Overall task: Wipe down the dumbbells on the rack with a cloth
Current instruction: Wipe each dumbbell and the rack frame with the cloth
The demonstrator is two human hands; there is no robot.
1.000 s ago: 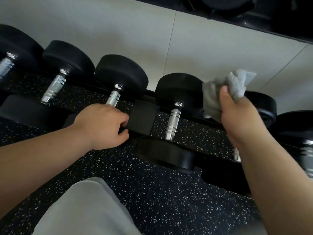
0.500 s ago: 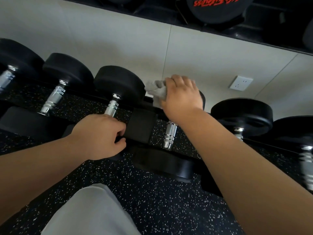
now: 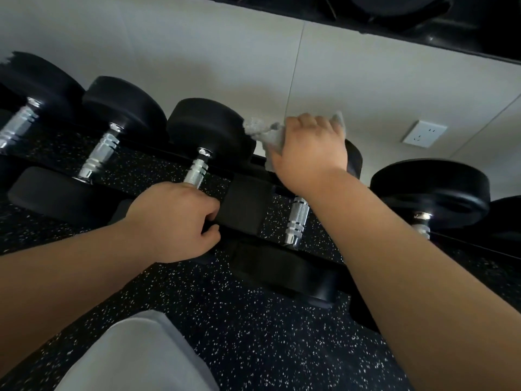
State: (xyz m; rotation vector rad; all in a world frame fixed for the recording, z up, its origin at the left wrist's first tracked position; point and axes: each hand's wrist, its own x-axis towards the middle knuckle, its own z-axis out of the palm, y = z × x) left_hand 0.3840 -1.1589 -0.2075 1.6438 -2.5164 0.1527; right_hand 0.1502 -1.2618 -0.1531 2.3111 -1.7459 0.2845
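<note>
Head view: on my right hand (image 3: 310, 153), fingers (image 3: 315, 124) are curling around the grey cloth (image 3: 263, 134), pressing it onto the far head of a dumbbell (image 3: 297, 218) lying on the rack (image 3: 245, 204). My left hand (image 3: 172, 221) is gripping the rack's front rail, fingers wrapping around it, just beside that dumbbell. Other dumbbells (image 3: 124, 108) are lining the rack on both sides.

Dumbbell head (image 3: 353, 160), right of rack brace (image 3: 245, 204): was largely covered by right hand (image 3: 310, 153) and cloth (image 3: 267, 134). Left hand (image 3: 172, 221), left of brace: fingertips were hidden round rack rail (image 3: 321, 256). End dumbbell (image 3: 36, 86), far left of brace: was cropped by frame edge.
</note>
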